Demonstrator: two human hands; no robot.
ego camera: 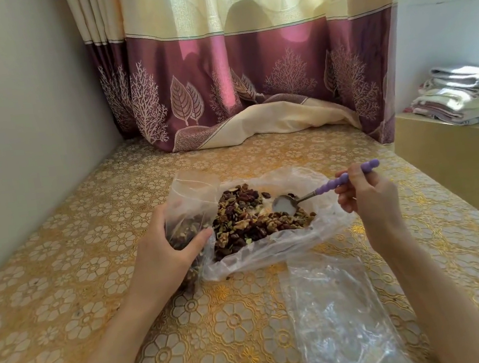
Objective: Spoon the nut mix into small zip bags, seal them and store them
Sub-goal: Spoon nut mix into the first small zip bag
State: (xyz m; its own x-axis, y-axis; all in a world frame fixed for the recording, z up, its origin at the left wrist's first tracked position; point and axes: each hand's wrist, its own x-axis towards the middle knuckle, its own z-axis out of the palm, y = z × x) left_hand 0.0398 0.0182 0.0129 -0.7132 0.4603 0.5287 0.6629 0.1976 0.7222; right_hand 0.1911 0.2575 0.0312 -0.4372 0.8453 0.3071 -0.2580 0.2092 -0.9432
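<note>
The spoon [321,190] lies with its long axis running from upper right down to lower left: its purple beaded handle points up and right, and its steel bowl points left, down into the nut mix [255,218]. The bowl looks empty, face up and shiny. The right hand [366,195] pinches the handle near its middle, fingers curled round it.

The mix is a loose heap of brown walnut pieces, dark raisins and green seeds, spread on one opened thin plastic sheet [275,252] at the middle of the table [64,295]. The heap's long axis runs about left to right.

Just left of the heap stands one small clear bag [189,212], upright, mouth open and pointing up, its lower part already holding mix. The left hand [165,249] grips it from the near side, fingers and thumb wrapped round the filled part.

Near the right forearm lies a flat stack of empty bags [338,314], long axis pointing away from the person; how many I cannot tell.

One patterned curtain [234,84] hangs behind.
</note>
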